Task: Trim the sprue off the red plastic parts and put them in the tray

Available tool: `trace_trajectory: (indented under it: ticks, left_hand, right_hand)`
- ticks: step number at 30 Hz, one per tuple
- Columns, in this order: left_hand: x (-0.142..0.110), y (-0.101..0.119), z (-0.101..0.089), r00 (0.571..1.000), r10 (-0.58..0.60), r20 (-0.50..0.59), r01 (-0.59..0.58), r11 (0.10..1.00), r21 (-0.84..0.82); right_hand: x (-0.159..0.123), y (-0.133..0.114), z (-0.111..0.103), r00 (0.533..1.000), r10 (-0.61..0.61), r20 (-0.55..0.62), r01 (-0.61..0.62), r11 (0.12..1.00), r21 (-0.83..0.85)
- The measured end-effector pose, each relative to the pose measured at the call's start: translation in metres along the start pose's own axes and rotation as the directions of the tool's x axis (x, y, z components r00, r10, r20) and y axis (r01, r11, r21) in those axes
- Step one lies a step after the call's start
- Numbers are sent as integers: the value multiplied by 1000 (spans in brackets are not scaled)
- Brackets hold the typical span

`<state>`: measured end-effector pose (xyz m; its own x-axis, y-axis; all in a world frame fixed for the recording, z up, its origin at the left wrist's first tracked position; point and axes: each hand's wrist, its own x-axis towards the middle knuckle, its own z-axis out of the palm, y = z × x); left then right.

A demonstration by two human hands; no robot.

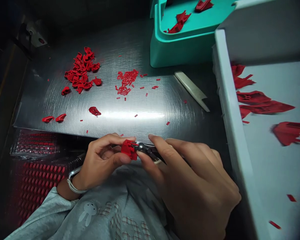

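Observation:
My left hand (102, 153) pinches a small red plastic part (129, 149) between thumb and fingertips, near the front edge of the metal table. My right hand (190, 173) is closed round a pair of dark metal nippers (143, 147), whose handles run back under the fingers. The nippers' jaws touch the right side of the red part; I cannot tell whether they are closed on it. Part of the handles is hidden by my right hand.
On the metal table (150, 110) lie a heap of red parts (81, 71), a scatter of tiny red offcuts (127, 80) and a pale plastic strip (192, 90). A teal bin (182, 50) stands behind, a white tray (221, 73) right. Clear trays (35, 150) sit low left.

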<state>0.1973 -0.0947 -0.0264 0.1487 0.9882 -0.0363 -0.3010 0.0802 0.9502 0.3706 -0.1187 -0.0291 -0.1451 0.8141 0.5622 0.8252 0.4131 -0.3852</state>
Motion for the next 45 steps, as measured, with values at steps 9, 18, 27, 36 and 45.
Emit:
trace_trajectory:
  ticks: [9, 18, 27, 36, 45]
  left_hand:
    - [0, 0, -3, 998, -39, -45, 42, 997, 62]
    - [2, 1, -11, 996, -66, -65, 81, 958, 274]
    - [30, 61, -134, 927, 357, -114, 135, -36, 990]
    - [52, 70, -134, 973, 222, -59, 139, -366, 920]
    - [83, 41, -97, 909, -169, 380, -391, -40, 919]
  right_hand:
    - [4, 3, 1, 999, -37, 18, 38, 997, -69]
    - [10, 6, 22, 997, -24, 76, 17, 996, 86]
    - [6, 20, 33, 959, 268, 91, -280, 856, 434]
    - [3, 17, 36, 963, 247, 111, -270, 856, 441]
    - [3, 13, 28, 934, 310, 179, -357, 788, 501]
